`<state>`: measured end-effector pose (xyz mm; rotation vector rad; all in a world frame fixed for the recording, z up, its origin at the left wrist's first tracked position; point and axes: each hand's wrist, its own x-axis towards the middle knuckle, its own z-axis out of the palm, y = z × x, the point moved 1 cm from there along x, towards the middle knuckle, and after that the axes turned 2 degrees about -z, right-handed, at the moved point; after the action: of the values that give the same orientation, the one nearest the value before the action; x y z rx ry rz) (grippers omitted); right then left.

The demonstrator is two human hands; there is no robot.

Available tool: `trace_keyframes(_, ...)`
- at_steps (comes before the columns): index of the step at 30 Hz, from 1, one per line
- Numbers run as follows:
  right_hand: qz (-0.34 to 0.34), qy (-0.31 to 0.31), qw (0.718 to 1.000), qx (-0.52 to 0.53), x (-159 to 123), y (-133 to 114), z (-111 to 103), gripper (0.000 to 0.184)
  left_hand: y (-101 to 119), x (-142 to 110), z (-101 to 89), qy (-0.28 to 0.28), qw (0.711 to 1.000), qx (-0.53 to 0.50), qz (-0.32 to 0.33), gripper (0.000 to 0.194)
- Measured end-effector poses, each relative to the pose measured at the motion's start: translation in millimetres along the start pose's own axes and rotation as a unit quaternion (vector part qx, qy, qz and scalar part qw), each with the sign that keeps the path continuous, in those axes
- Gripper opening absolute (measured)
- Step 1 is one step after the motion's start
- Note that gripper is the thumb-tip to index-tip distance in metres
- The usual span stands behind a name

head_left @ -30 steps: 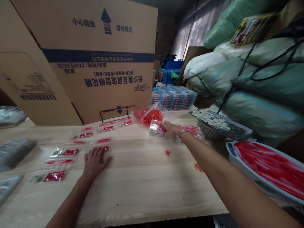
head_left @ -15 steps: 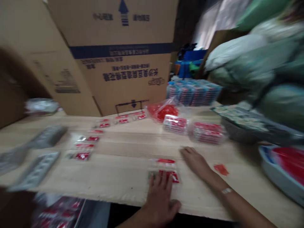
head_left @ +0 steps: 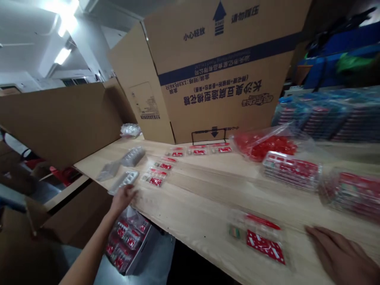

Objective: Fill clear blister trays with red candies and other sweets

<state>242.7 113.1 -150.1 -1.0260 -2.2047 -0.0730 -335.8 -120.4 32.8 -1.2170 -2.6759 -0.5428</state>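
Note:
My left hand (head_left: 122, 200) reaches to the table's left edge, its fingers closed at the near end of the clear moulded plastic trays (head_left: 126, 180); faint see-through shapes show beside the fingertips. My right hand (head_left: 341, 251) lies on the table at the right, fingers stretched out and holding nothing. Left of it rests a filled clear tray (head_left: 257, 237) with a red stick, a red dotted packet and a small green packet. More filled trays (head_left: 197, 150) form a row along the box, and others (head_left: 154, 178) lie near my left hand.
A big cardboard box (head_left: 219, 95) stands at the back. Beside it are a bag of red pieces (head_left: 264, 146), stacked filled packs (head_left: 291, 170) and blue-tinted stacks (head_left: 329, 114). Below the table edge, a bin (head_left: 127, 241) holds red packets. Another tray stack (head_left: 133, 156) stands at the left.
The view has swung left. My left hand has left the filled tray in front and moved to the clear trays at the left. My right hand stays on the table, right of the filled tray.

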Motion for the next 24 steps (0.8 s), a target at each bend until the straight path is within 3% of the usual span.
trace_keyframes(3, 0.011, -0.013, 1.000, -0.003, 8, -21, -23, 0.032, 9, -43, 28.1, -0.069, 0.991, -0.046, 0.105, 0.033)
trace_keyframes(6, 0.059, -0.056, 0.996, 0.032, 18, -49, -52, 0.033, 34, -91, 63.9, -0.083, 0.966, -0.065, 0.235, 0.041)
trace_keyframes(9, 0.111, -0.058, 0.991, 0.041, 24, -69, -73, 0.026, 74, -122, 94.1, -0.105, 0.945, -0.059, 0.303, 0.037)
trace_keyframes(11, 0.107, -0.069, 0.992, -0.003, 22, -78, -83, 0.020, 111, -134, 107.4, -0.127, 0.935, -0.046, 0.328, 0.035)
trace_keyframes(14, 0.076, -0.097, 0.988, -0.096, 9, -88, -94, 0.024, 163, -146, 117.8, -0.143, 0.923, -0.040, 0.355, 0.035)
trace_keyframes(17, 0.074, -0.120, 0.983, -0.115, -10, -91, -100, 0.025, 196, -150, 122.2, -0.165, 0.913, -0.039, 0.371, 0.037)
trace_keyframes(21, 0.112, -0.093, 0.989, -0.029, -25, -92, -108, 0.021, 221, -150, 120.9, -0.168, 0.915, -0.032, 0.366, 0.039)
trace_keyframes(24, 0.130, -0.093, 0.985, 0.072, -17, -100, -110, 0.016, 232, -147, 118.5, -0.150, 0.924, -0.035, 0.351, 0.042)
